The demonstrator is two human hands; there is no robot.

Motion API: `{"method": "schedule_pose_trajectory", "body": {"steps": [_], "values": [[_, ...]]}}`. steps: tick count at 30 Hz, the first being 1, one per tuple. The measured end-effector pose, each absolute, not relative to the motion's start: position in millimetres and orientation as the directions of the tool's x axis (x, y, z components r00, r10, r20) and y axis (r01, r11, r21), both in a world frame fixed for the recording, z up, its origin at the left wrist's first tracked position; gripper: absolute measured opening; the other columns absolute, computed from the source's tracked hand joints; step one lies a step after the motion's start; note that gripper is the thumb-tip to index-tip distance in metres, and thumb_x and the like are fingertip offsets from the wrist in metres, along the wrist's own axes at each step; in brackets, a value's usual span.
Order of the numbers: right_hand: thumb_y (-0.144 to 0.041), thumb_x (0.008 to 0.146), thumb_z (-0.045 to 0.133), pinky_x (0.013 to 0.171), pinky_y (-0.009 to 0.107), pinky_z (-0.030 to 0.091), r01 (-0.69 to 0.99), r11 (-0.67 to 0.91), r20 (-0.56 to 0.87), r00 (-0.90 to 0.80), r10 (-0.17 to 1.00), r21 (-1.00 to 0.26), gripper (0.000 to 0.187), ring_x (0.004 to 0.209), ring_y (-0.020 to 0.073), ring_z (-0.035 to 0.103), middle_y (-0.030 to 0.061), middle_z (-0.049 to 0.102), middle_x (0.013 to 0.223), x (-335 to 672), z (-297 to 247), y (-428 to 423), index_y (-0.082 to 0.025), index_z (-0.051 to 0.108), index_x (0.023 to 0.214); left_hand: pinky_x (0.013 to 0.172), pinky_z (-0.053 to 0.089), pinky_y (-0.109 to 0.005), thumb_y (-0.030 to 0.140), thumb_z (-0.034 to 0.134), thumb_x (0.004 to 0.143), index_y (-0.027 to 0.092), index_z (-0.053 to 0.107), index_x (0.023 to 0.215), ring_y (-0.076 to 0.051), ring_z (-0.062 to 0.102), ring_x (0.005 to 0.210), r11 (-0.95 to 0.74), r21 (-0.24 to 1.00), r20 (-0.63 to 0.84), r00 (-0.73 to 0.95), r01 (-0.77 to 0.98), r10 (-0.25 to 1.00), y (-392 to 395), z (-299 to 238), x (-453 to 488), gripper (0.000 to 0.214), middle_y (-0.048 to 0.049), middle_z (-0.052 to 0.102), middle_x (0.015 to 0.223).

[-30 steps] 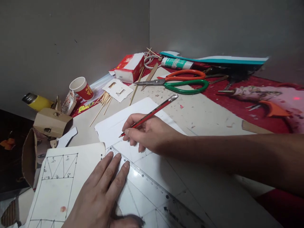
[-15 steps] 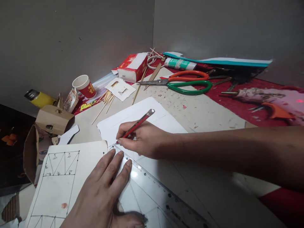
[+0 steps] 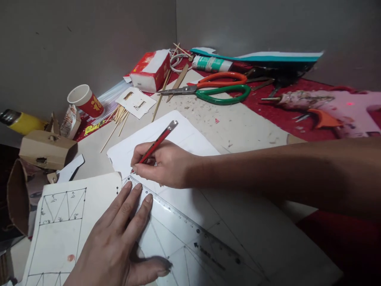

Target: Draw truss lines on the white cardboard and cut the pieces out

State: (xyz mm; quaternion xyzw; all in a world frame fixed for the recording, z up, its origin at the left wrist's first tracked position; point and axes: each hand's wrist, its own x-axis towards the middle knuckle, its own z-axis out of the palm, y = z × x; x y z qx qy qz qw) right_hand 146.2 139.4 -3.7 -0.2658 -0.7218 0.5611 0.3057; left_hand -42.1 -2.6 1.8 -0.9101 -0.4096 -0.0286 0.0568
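Observation:
My right hand (image 3: 165, 165) pinches a red and black pencil (image 3: 154, 146), its tip at the far end of a clear ruler (image 3: 181, 218). The ruler lies slantwise over a white sheet (image 3: 193, 137) marked with straight pencil lines. Spread out, my left hand (image 3: 119, 234) presses its fingertips on the ruler near that same end, thumb apart on the sheet. Under and beside my left wrist is a second sheet (image 3: 56, 246) bearing a drawn frame of triangles and handwritten marks.
Beyond the paper lie scissors (image 3: 205, 90), a tissue pack (image 3: 150, 71), thin wooden sticks (image 3: 120, 117) and a cut card (image 3: 135, 102). A paper cup (image 3: 86, 101), a yellow bottle (image 3: 25, 122) and cardboard pieces (image 3: 47, 147) stand left. A pink glue gun (image 3: 345, 107) lies right.
The view has shifted, so everything sits further left and slightly higher in the picture. Both hands, the pencil and the ruler keep nearly the same places on the paper.

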Motion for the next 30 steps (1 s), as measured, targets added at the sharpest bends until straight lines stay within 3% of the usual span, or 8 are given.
{"method": "schedule_pose_trajectory", "body": {"steps": [16, 30], "values": [[-0.007, 0.082, 0.056, 0.065, 0.024, 0.043, 0.013, 0.214, 0.15, -0.674, 0.723, -0.977, 0.015, 0.068, 0.0115, 0.054, -0.0032, 0.058, 0.067, 147.7, -2.6, 139.1, -0.017, 0.055, 0.071, 0.106, 0.047, -0.054, 0.07, 0.062, 0.082, 0.003, 0.043, 0.145, -0.043, 0.03, 0.147, -0.664, -0.069, 0.067, 0.668, 0.745, 0.742, -2.8, 5.2, -39.9, 0.094, -0.0267, 0.039, 0.155], [-0.004, 0.079, 0.059, 0.068, 0.024, 0.044, 0.081, 0.253, 0.134, -0.674, 0.727, -0.964, 0.015, 0.068, 0.0113, 0.057, -0.0029, 0.062, 0.071, 143.0, -5.5, 138.3, -0.017, 0.057, 0.071, 0.103, 0.051, -0.052, 0.079, 0.057, 0.078, 0.006, 0.049, 0.139, -0.042, 0.032, 0.146, -0.639, -0.13, 0.116, 0.652, 0.758, 0.75, -2.3, 3.5, -37.0, 0.095, -0.029, 0.048, 0.147]]}}
